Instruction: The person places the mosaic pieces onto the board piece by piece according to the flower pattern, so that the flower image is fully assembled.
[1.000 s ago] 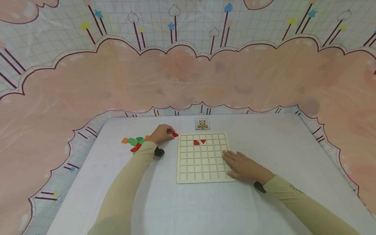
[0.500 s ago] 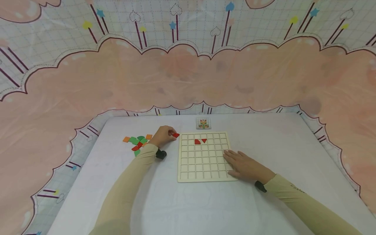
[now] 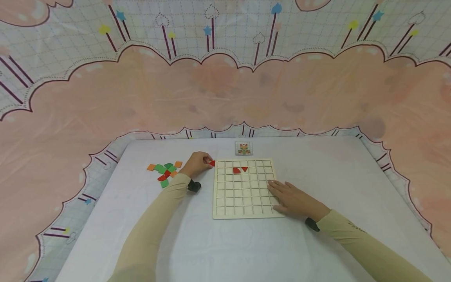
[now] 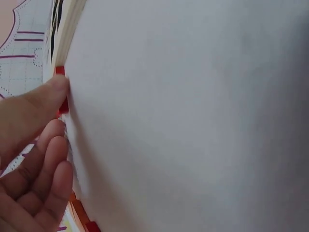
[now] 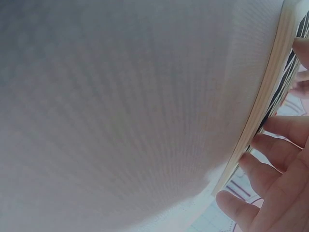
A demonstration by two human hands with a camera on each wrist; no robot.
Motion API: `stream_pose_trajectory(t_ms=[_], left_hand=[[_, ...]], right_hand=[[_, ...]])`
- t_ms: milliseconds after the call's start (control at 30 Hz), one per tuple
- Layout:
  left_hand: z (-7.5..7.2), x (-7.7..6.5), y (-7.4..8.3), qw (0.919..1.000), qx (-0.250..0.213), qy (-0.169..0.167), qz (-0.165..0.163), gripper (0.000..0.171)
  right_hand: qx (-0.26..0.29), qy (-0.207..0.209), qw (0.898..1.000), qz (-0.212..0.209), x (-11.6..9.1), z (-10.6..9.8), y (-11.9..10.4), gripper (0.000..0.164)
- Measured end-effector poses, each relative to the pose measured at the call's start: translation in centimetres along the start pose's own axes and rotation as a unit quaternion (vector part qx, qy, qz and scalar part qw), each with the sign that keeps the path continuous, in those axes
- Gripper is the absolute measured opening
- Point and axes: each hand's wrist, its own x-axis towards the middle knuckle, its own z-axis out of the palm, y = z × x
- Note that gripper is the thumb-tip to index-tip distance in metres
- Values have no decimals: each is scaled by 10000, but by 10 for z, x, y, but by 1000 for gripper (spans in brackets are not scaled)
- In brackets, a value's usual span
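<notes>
A red piece [image 3: 212, 163] is pinched by the left hand [image 3: 195, 164], just beside the gridded board [image 3: 243, 192]; its opposite edge is touched by the right hand [image 3: 295, 199], fingers outstretched.

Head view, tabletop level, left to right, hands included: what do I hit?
Loose coloured pieces → left hand → pinched red piece → grid board → right hand, its fingers over the board's right edge.

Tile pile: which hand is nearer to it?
Left. The left hand is just right of the pile; the right hand is across the board, on its right edge.
</notes>
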Motion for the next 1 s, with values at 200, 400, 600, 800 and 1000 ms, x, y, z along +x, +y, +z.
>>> stream_pose_trajectory(t_ms=[200, 400, 600, 800, 1000], left_hand=[[-3, 4, -2, 9996, -101, -263, 43, 31], [-3, 4, 0, 9995, -138, -282, -46, 28], [-2, 5, -1, 9996, -192, -217, -36, 26], [-1, 4, -4, 9996, -200, -146, 97, 25], [-1, 2, -9, 9995, -284, -93, 89, 23]], right_hand=[[64, -25, 10000, 12, 0, -1, 0, 67], [25, -47, 10000, 18, 1, 0, 0, 67], [8, -32, 10000, -11, 0, 0, 1, 67], [30, -14, 10000, -8, 1, 0, 0, 67], [37, -12, 10000, -12, 0, -2, -1, 67]])
